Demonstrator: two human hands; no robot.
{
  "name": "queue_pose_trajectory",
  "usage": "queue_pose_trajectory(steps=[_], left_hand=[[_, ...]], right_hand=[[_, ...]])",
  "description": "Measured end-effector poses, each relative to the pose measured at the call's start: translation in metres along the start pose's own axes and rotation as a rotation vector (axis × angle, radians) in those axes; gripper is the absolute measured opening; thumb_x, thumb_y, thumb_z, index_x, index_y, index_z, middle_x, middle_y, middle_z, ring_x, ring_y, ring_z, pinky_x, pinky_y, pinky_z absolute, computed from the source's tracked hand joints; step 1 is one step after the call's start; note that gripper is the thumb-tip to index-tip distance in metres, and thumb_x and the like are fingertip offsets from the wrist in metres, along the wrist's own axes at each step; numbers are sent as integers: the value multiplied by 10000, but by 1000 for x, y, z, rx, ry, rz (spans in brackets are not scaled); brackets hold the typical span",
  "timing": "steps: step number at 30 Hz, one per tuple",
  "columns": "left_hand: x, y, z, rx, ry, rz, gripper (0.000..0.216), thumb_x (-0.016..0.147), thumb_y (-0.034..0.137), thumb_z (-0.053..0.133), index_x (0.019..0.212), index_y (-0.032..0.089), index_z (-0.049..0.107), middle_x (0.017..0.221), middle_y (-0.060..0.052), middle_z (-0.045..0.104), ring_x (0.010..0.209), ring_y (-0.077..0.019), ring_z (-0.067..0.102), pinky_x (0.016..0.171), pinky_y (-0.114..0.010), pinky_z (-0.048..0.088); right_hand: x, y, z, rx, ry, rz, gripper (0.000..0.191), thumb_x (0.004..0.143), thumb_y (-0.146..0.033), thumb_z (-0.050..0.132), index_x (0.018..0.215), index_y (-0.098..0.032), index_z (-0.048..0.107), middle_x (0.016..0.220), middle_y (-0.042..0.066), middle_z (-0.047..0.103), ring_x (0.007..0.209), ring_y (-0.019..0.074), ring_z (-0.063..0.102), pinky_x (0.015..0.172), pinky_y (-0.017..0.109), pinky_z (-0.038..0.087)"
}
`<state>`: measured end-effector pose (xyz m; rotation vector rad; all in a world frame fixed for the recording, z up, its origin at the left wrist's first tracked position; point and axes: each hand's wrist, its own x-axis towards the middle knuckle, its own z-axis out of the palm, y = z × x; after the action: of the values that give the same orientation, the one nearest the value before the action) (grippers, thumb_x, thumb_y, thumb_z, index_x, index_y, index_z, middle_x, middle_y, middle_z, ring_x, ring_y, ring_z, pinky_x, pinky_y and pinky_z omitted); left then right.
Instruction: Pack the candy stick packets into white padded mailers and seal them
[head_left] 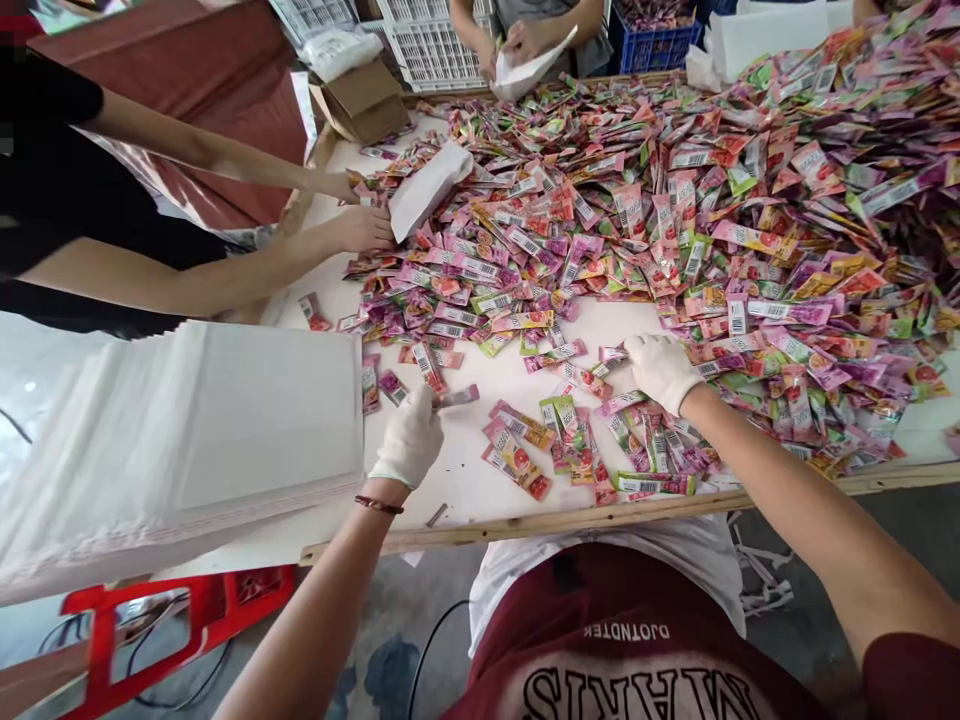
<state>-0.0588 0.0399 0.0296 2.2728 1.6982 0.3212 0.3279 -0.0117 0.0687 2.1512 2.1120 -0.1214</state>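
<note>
My left hand [411, 435], in a white glove, is closed near the table's front edge. A small printed sachet [459, 396] sticks out by its thumb, and another red sachet [427, 367] lies at its fingertips. Farther right, my right hand [661, 370], also gloved, pinches the end of a pink sachet [613, 353] beside the big pile. Between my hands a loose group of pink, green and orange sachets [517, 455] lies on the white tabletop [465, 480]. The undersides of my fingers are partly hidden.
A big sachet pile [675, 220] covers the table's back and right. White paper bags [270, 400] are stacked at left. A co-worker's hands [364, 225] are by a white bag [431, 190]; another person [525, 40] holds one behind. A cardboard box [364, 100] stands back left.
</note>
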Motion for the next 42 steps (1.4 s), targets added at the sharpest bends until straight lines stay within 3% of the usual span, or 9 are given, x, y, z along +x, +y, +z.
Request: queue_pose_trajectory(steps=[4, 9, 13, 20, 25, 29, 32, 38, 42], left_hand=[[8, 17, -13, -116, 55, 112, 389, 828, 145, 383, 1199, 125, 500, 1014, -134, 641, 931, -254, 624, 827, -365, 484], [14, 76, -6, 10, -324, 472, 316, 755, 235, 544, 1060, 184, 613, 949, -82, 664, 859, -239, 626, 788, -349, 486], [27, 90, 8, 205, -488, 572, 250, 748, 205, 581, 984, 202, 662, 918, -79, 664, 861, -256, 638, 771, -362, 469], [38, 67, -9, -12, -379, 511, 199, 853, 172, 458, 1011, 199, 576, 896, -64, 642, 803, -201, 615, 728, -313, 451], [26, 99, -2, -127, -434, 656, 533, 735, 100, 516, 1260, 189, 500, 1005, -69, 675, 860, -205, 625, 758, -318, 457], [24, 137, 26, 99, -458, 918, 477, 750, 81, 539, 1190, 242, 629, 1006, -80, 673, 861, -233, 613, 799, -388, 438], [31, 147, 34, 124, -423, 982, 337, 752, 92, 548, 1021, 224, 703, 944, -98, 644, 834, -237, 589, 769, -396, 436], [47, 122, -2, -155, -248, 855, 327, 796, 76, 425, 1032, 168, 633, 1017, -95, 643, 933, -202, 591, 832, -335, 463], [41, 111, -10, -85, -322, 760, 389, 810, 100, 444, 1171, 174, 569, 950, -74, 662, 865, -199, 605, 784, -323, 451]], right_hand=[[-4, -5, -2, 295, 33, 62, 286, 954, -144, 328, 1187, -129, 492, 1012, 153, 659, 810, 239, 619, 705, 330, 433], [11, -56, 7, 378, -28, -18, 401, 931, -315, 518, 1284, -145, 436, 1076, 149, 685, 841, 248, 650, 677, 322, 467], [24, -76, 13, 227, -181, 46, 346, 905, -307, 568, 1220, -170, 531, 1055, 139, 710, 876, 257, 670, 684, 321, 475], [20, -27, -8, 182, -1, -139, 245, 930, -229, 478, 1125, -153, 607, 1133, 154, 667, 996, 263, 632, 816, 326, 462], [28, 2, -14, 71, -98, -78, 406, 925, -207, 478, 1327, -152, 482, 1061, 145, 699, 851, 254, 654, 719, 324, 442], [35, 2, -4, -51, -198, -164, 452, 903, -262, 548, 1352, -227, 510, 1177, 133, 675, 949, 267, 652, 772, 339, 442], [35, 0, 1, -76, -206, -171, 375, 908, -265, 530, 1274, -224, 597, 1196, 139, 657, 1002, 282, 637, 810, 361, 443], [36, -7, -2, -18, -54, -132, 332, 961, -337, 444, 1156, -143, 630, 1164, 195, 651, 1037, 311, 620, 848, 375, 430], [49, -35, -5, 154, -57, -134, 389, 969, -329, 435, 1297, -130, 504, 1103, 161, 693, 941, 273, 657, 772, 328, 440]])
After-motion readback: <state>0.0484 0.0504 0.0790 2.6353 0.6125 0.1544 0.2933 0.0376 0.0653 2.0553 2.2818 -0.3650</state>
